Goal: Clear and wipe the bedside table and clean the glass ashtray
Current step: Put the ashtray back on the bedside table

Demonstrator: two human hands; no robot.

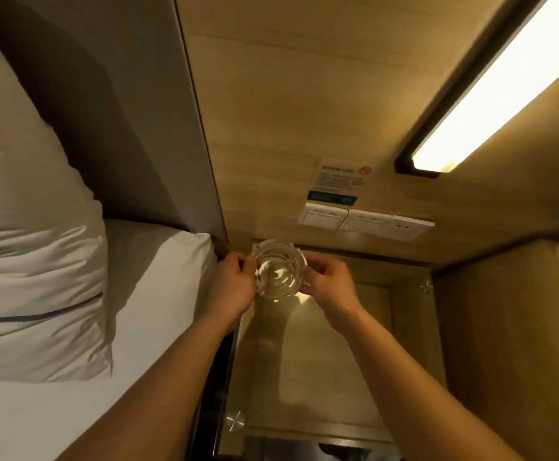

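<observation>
both hands (pixel 234 287) (pixel 329 287) have fingers pinching the glass ashtray (pixel 278 268) mid-frame, over the bench (pixel 304 361) | bed (pixel 158 294) and pillow (pixel 32 277) left | wall switches (pixel 364 221) right behind it, light strip (pixel 490 91) upper right

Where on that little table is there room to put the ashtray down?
Nearly anywhere: the bedside table's glass top shows bare from the wall with the switch panel to its near edge, bed on one side. Both hands, left and right, hold the ashtray over its far end.

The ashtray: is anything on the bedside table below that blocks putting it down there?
Nothing visible does. Both the left hand and right hand hold the ashtray above the bare bedside table.
</observation>
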